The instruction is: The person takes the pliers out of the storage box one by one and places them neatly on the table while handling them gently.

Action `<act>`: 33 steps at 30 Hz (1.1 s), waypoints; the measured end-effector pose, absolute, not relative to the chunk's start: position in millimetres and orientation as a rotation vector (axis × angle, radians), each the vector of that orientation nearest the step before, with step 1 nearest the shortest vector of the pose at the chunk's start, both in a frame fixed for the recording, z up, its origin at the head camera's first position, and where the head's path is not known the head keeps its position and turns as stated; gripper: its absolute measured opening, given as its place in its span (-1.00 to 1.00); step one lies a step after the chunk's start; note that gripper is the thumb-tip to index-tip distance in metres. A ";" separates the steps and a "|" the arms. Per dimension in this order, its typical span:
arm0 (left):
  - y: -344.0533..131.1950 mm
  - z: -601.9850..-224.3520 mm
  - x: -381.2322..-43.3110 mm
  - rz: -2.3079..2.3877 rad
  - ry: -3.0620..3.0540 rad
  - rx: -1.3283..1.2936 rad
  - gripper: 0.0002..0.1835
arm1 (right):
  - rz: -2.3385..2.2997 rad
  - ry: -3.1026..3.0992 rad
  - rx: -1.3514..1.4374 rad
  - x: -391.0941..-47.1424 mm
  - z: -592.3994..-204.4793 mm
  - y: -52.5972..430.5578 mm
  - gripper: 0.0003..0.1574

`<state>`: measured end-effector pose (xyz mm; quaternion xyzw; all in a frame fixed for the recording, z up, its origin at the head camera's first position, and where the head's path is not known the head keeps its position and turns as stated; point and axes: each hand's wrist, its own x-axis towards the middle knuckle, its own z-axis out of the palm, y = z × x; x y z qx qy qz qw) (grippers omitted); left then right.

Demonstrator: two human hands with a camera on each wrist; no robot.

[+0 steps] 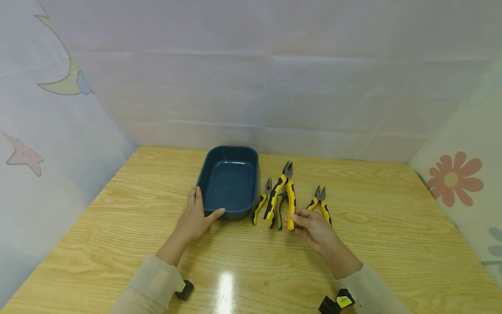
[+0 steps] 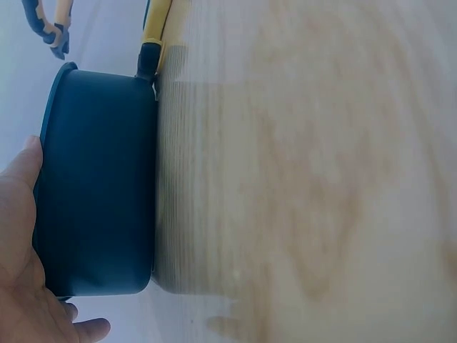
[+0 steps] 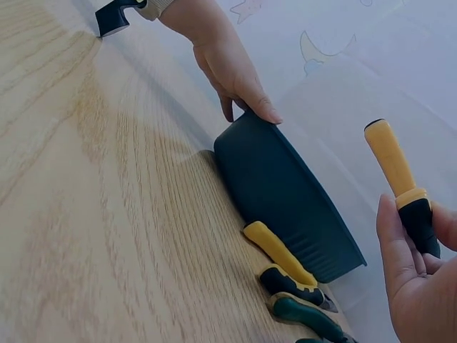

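Note:
A deep dark blue rectangular tray (image 1: 230,185) stands on the table. My left hand (image 1: 193,223) grips its near left corner, thumb over the near rim and fingers along the outer left wall. With my right hand (image 1: 317,230) I hold a pair of yellow-and-black pliers (image 1: 291,198) by the end of one handle, raised above the table, jaws pointing away and handles spread. Beneath them, partly hidden, lie green-handled pliers (image 1: 279,213). Long-nosed yellow-and-black pliers (image 1: 259,208) lie beside the tray's right wall, which the right wrist view also shows.
Another pair of yellow-and-black pliers (image 1: 321,195) lies farther right, its handles partly behind my right hand. The wooden table (image 1: 392,226) meets a pale cloth backdrop (image 1: 333,96) at the back and sides. Small black devices (image 1: 184,290) sit at both wrists.

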<state>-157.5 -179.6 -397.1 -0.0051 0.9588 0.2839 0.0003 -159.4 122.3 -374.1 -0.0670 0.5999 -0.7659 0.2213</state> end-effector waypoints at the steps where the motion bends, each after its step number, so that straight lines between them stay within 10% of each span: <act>1: -179.4 -396.9 -157.3 0.890 3.010 -0.019 0.15 | -2.117 1.658 -0.187 -159.3 -374.9 123.7 -0.56; 33: -180.3 -397.8 -157.5 0.892 3.024 -0.001 0.14 | -2.119 1.711 -0.056 -147.8 -396.6 174.0 -0.40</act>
